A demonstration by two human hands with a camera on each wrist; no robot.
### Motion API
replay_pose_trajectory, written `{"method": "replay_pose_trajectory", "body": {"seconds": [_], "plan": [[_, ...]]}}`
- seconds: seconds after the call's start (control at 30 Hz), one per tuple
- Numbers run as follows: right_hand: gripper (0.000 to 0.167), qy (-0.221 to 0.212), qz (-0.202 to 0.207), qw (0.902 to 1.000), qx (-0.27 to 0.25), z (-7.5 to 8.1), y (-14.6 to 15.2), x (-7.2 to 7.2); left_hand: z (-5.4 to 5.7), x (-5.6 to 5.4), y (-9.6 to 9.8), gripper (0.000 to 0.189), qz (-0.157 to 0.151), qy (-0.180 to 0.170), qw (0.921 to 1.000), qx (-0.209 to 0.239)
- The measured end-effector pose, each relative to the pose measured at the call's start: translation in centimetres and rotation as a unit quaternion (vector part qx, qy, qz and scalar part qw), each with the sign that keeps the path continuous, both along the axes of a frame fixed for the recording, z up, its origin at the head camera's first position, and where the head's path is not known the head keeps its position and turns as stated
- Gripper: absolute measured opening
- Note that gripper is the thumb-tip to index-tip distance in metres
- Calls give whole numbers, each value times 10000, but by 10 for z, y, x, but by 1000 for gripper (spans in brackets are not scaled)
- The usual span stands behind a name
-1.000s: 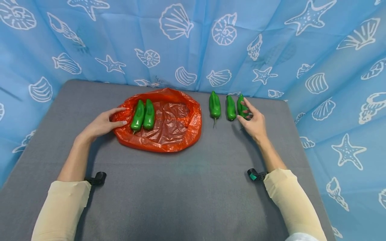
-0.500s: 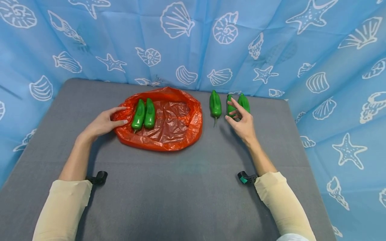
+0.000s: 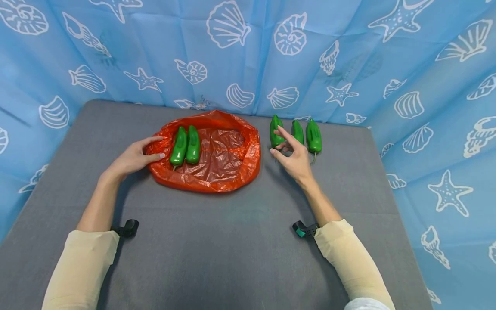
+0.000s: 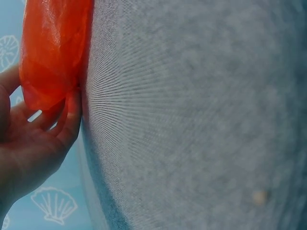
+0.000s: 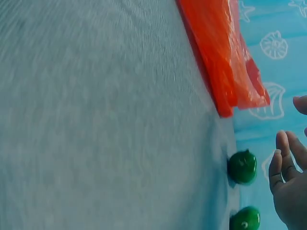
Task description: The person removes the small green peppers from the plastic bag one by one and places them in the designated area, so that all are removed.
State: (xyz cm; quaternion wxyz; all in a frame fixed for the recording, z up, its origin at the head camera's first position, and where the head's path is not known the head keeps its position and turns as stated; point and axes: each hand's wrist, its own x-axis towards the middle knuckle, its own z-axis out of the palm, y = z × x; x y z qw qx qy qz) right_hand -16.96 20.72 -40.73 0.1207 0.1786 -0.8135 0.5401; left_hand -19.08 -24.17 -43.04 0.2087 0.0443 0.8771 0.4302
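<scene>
A crumpled red plastic bag [image 3: 217, 181] lies open on the grey table [image 3: 232, 241], with two green peppers [image 3: 179, 146] [image 3: 192, 144] side by side in its left part. My left hand [image 3: 156, 148] holds the bag's left rim between thumb and fingers; the left wrist view shows the fingers [image 4: 72, 110] against the bag [image 4: 53, 57]. Three more green peppers [image 3: 275, 129] [image 3: 297, 131] [image 3: 314, 135] stand in a row right of the bag. My right hand [image 3: 284, 148] hovers by the leftmost one with fingers loosely spread and holds nothing; in the right wrist view the fingers [image 5: 283, 163] are apart from that pepper [image 5: 242, 166].
A blue curtain [image 3: 348, 56] printed with white shells and starfish surrounds the table at the back and both sides. The table's right edge [image 3: 391, 206] runs close to the row of peppers. Bare grey surface spreads in front of the bag.
My right hand has moved left along the row, from the rightmost pepper to the leftmost one, still holding nothing. The left hand and the bag have stayed put.
</scene>
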Motion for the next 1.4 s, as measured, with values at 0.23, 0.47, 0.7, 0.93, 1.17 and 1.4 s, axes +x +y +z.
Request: {"method": "replay_pose_trajectory", "body": {"seconds": [0.23,0.47,0.7,0.93,1.17,1.4], "plan": [[63,-134,267,9995,-103,-1,-14,-2,1,0,1,73,18,-97,10000,10],[62,-110,464,9988,-103,0,-30,0,1,0,2,72,29,-152,9999,-62],[60,-139,521,9984,-139,-4,-48,-6,1,-1,3,72,13,-71,10000,-24],[65,-326,684,9969,-207,-31,-61,-20,-2,2,2,73,45,-92,9999,24],[64,-657,829,9944,-48,-32,-79,-18,-6,7,1,73,-8,-87,10000,-37],[65,-782,980,9921,90,-24,-96,-21,-1,3,2,74,43,-36,10000,24]]}}
